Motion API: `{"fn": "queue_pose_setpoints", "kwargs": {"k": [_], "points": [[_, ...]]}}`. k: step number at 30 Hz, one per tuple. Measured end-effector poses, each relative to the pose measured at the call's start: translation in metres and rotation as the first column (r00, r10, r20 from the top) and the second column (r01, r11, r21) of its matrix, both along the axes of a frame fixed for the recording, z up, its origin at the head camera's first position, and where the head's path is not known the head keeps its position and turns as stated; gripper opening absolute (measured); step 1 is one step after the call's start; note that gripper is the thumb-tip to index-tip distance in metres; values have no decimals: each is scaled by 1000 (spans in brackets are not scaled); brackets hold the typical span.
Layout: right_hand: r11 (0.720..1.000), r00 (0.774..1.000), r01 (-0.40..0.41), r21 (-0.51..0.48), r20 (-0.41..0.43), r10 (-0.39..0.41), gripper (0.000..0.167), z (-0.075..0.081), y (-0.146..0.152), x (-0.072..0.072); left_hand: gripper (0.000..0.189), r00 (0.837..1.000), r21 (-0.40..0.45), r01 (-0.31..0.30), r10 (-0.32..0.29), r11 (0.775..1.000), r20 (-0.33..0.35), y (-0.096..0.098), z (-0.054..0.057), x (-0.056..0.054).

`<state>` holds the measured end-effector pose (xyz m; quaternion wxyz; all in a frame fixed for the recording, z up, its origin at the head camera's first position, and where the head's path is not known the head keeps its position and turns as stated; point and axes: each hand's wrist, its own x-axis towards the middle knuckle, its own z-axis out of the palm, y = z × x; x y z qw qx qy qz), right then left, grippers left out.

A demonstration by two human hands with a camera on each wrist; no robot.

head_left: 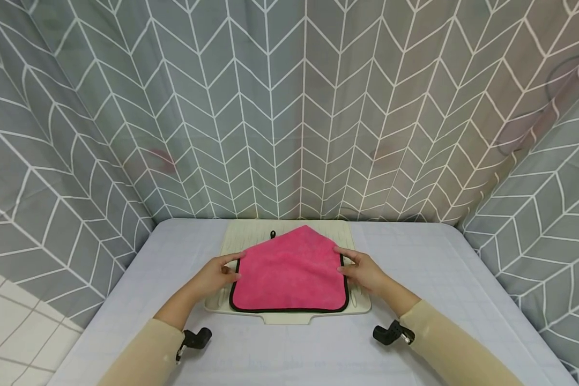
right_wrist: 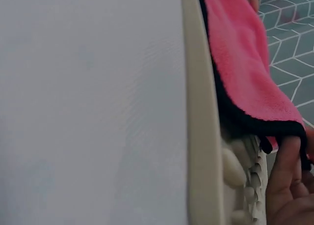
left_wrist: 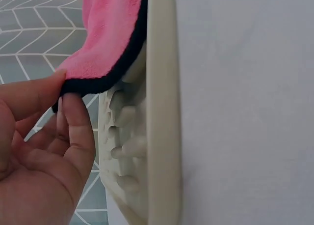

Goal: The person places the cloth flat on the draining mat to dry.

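A pink cloth [head_left: 289,273] with black edging lies over a cream ribbed washboard [head_left: 251,228], its back part folded to a point. My left hand [head_left: 214,273] pinches the cloth's left edge; in the left wrist view the thumb [left_wrist: 34,95] is above the black trim and the fingers are under it. At the opposite edge, my right hand [head_left: 364,273] pinches the trim, with fingers [right_wrist: 287,158] beneath it in the right wrist view. Both held edges are raised off the washboard's bumps [left_wrist: 130,146]. A small black loop [head_left: 272,234] sticks out at the cloth's back left.
The washboard lies on a table with a pale cloth cover [head_left: 415,257]. Grey curtains [head_left: 289,107] with white chevron lines hang behind and on both sides. A black wrist mount [head_left: 197,339] sits on the left wrist and another mount [head_left: 388,332] on the right.
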<state>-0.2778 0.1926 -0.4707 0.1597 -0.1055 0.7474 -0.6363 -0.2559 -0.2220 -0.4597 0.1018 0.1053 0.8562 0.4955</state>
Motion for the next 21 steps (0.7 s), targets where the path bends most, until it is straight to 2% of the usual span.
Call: {"fn": "queue_pose_setpoints", "kwargs": {"k": [2, 3, 6, 8, 11, 16, 21], "points": [[997, 993, -6, 79, -114, 15, 64, 1, 1, 1, 62, 999, -16, -8, 8, 1000, -35, 1, 1, 2], [992, 983, -6, 128, -180, 29, 65, 1, 1, 2, 63, 998, -32, -6, 4, 999, -65, 1, 2, 3], [967, 935, 14, 256, -347, 78, 67, 2, 3, 4, 63, 988, -97, -16, 1, 995, -153, 1, 1, 6], [950, 907, 39, 311, -409, 97, 68, 1, 4, 6, 63, 980, -134, -13, -14, 991, -197, 1, -1, 8], [929, 888, 78, 363, -449, 102, 69, 0, 5, 6, 64, 977, -164, -22, -14, 986, -212, 1, -3, 8], [903, 909, 77, 424, -401, 111, 69, -2, 4, 2, 64, 982, -213, -22, -19, 977, -188, 4, -6, 4], [878, 939, 29, 477, -314, 139, 70, 3, 3, 1, 62, 988, -245, 15, -51, 970, -144, 4, -5, 3]]}}
